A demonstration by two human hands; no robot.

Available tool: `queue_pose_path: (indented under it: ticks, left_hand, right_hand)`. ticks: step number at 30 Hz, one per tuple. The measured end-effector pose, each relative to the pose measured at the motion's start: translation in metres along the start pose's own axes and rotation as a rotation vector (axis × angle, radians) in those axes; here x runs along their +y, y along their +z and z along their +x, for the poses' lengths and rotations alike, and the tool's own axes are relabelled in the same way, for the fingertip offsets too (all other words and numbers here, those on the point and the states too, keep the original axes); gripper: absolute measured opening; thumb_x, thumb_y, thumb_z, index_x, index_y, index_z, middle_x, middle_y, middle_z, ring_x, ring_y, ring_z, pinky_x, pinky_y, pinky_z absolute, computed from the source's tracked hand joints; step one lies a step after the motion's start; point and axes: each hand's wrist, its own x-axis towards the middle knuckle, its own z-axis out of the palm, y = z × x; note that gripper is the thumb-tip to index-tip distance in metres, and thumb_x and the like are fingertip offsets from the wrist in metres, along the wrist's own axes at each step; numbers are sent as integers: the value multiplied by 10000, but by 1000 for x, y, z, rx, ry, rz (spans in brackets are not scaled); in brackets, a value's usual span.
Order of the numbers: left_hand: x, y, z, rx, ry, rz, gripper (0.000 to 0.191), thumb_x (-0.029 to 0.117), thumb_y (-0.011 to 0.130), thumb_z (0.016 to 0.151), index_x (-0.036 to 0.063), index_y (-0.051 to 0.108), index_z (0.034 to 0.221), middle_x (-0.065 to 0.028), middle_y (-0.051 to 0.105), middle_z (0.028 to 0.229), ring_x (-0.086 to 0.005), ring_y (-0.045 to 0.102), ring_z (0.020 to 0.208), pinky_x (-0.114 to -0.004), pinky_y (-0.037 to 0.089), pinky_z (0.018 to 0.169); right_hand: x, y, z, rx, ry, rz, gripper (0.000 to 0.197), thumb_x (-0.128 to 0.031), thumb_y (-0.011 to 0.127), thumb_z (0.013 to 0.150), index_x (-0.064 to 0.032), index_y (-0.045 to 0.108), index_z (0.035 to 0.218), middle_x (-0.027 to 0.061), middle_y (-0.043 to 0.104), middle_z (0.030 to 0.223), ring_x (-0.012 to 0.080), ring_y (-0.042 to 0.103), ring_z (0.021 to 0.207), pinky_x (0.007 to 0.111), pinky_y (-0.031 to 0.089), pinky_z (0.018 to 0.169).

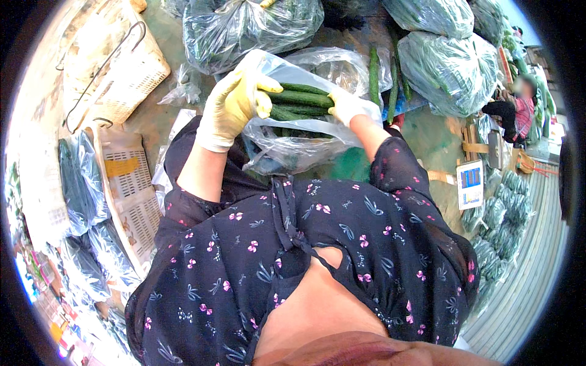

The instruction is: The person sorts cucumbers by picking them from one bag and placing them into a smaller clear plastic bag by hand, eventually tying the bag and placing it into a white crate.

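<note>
Several long green cucumbers (300,99) lie side by side in the mouth of a clear plastic bag (311,153). My left hand (236,103), in a pale yellow glove, grips their left ends, thumb and fingers spread around them. Part of the bag's raised edge runs behind that hand. At the other end, my right hand (344,109), also gloved, holds the right ends, and its far fingers are hidden. More cucumbers show dimly through the plastic below. Just beyond my right hand, loose cucumbers (374,77) lie on the ground.
Large filled plastic bags (252,34) stand ahead, with another stuffed bag (448,73) at right. White plastic crates (130,183) are on the left. A digital scale display (470,184) stands at right near bagged produce (499,228). A person (522,110) sits farther off.
</note>
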Motion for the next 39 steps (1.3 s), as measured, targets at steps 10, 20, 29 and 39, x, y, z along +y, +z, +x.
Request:
queue_pose_path:
  ticks: [10, 20, 29, 39]
  left_hand:
    - [2, 1, 3, 19, 49, -16, 702, 480, 484, 878, -18, 321, 1346, -214, 613, 996, -207, 569, 626, -276, 464, 599]
    - [1, 1, 4, -1, 72, -109, 685, 438, 488, 891, -29, 305, 1357, -233, 616, 1001, -233, 591, 655, -307, 480, 610]
    - [0, 4, 2, -30, 36, -94, 680, 444, 478, 892, -42, 324, 1341, -242, 611, 1005, -225, 581, 647, -300, 475, 604]
    - [-3, 14, 6, 9, 40, -82, 686, 431, 493, 882, -17, 300, 1364, -228, 617, 1001, -219, 573, 660, -290, 455, 618]
  right_hand:
    - [0, -13, 9, -636, 159, 981, 299, -284, 587, 884, -47, 614, 1064, 66, 675, 939, 173, 622, 801, 304, 492, 692]
    - [4, -5, 34, 34, -163, 17, 413, -84, 441, 812, -92, 576, 1202, 154, 568, 1230, 305, 535, 1136, 353, 408, 972]
    - [-27, -51, 21, -305, 86, -138, 557, -310, 596, 686, -127, 585, 1213, 137, 621, 1149, 295, 589, 1054, 370, 463, 894]
    - [27, 7, 31, -258, -144, 375, 617, -312, 639, 736, -150, 495, 1313, 143, 536, 1282, 294, 496, 1180, 363, 384, 1003]
